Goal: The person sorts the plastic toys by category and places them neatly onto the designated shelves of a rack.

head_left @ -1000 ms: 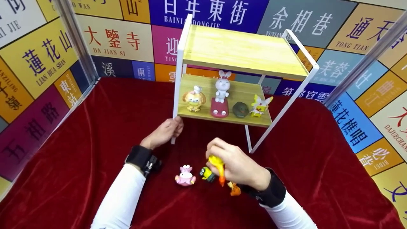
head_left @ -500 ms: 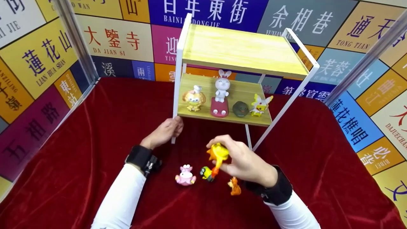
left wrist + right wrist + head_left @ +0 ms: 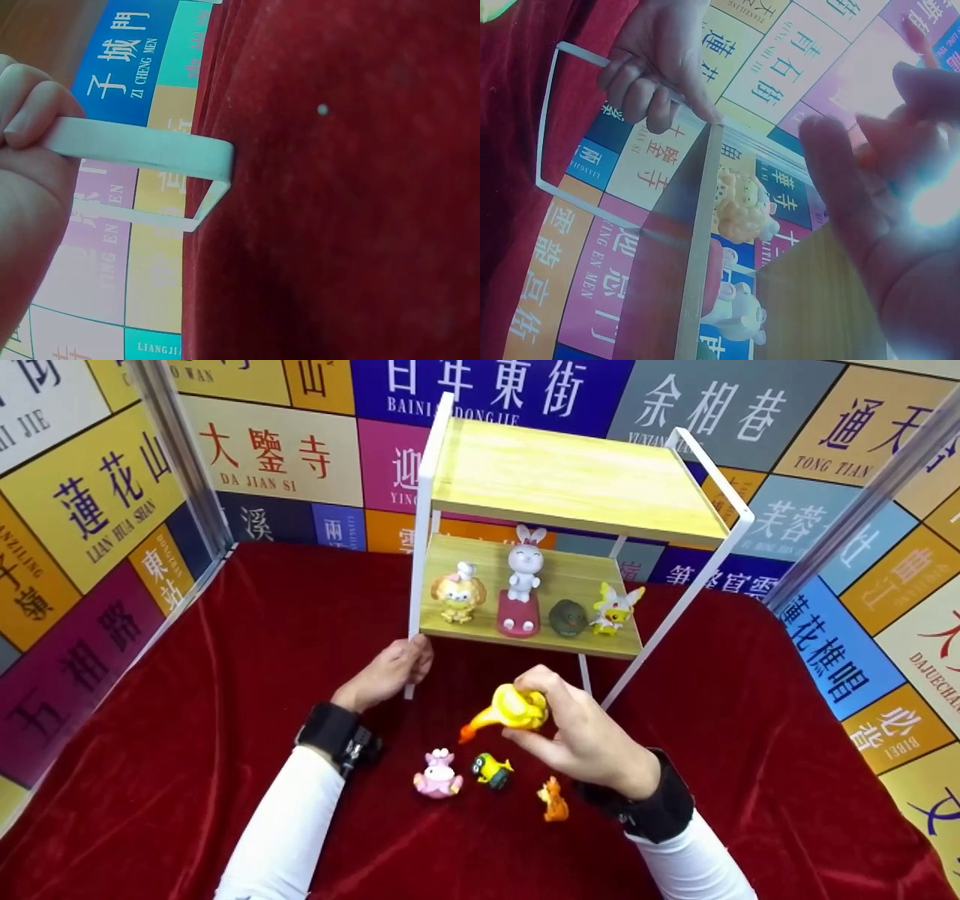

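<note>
My left hand (image 3: pixel 384 673) grips the front left leg of a white-framed shelf rack (image 3: pixel 577 480), just below its lower board; the left wrist view shows the fingers curled round the white frame (image 3: pixel 142 146). My right hand (image 3: pixel 589 735) holds a yellow toy figure (image 3: pixel 517 707) between thumb and fingers, in front of the rack. Its long orange-tipped part points left and down. Below it on the red cloth are a pink toy figure (image 3: pixel 438 774), a small yellow-and-black figure (image 3: pixel 492 770) and a small orange animal figure (image 3: pixel 553 799). Glare covers part of my right hand in its wrist view.
On the lower board stand a curly-haired figure (image 3: pixel 458 596), a white rabbit on a red base (image 3: pixel 523 566), a dark round figure (image 3: pixel 568 618) and a yellow-and-white figure (image 3: pixel 615 611). Red cloth (image 3: pixel 225 697) covers the table; sign-covered panels (image 3: pixel 285 450) stand around it.
The right hand has risen slightly and moved right, turning the yellow figure so its orange tip swings from pointing down to pointing left. The left hand stays on the leg.
</note>
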The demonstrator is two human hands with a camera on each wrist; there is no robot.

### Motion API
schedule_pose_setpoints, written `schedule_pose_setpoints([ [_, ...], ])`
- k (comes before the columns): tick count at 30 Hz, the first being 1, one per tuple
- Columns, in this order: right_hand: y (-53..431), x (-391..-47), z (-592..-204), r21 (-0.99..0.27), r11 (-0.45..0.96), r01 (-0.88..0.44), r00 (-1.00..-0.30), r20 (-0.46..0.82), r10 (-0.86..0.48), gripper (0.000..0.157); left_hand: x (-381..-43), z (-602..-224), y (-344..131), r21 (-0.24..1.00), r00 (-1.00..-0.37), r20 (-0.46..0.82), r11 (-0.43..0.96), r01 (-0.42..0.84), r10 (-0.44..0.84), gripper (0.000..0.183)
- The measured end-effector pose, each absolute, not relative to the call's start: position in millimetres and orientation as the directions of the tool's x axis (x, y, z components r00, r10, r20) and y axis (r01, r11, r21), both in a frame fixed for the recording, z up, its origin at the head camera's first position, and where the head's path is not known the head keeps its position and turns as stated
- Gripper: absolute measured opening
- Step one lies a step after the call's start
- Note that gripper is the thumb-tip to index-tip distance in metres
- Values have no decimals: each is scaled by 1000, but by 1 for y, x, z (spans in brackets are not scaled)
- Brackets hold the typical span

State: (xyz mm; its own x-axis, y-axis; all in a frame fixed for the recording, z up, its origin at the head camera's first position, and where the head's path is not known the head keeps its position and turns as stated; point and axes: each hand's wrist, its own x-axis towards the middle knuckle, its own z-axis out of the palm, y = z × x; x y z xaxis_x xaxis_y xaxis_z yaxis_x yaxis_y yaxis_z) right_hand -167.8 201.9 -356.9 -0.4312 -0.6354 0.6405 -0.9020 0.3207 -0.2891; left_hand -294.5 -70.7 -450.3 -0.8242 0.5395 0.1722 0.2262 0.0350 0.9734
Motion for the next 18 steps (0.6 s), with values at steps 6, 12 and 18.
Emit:
schedule_pose_setpoints([
  [6,203,-168,-354,-305,276,-912,-410,623,-666,46,-294,-450,-71,974,-829,166,43,222,534,48],
  [12,205,-168,-355,-283,296,-912,-410,622,-668,42,-294,-449,-70,977,-830,149,48,206,537,48],
  [18,206,-170,-354,-262,318,-911,-407,693,-595,36,-293,-448,-69,979,-833,140,52,198,535,47],
])
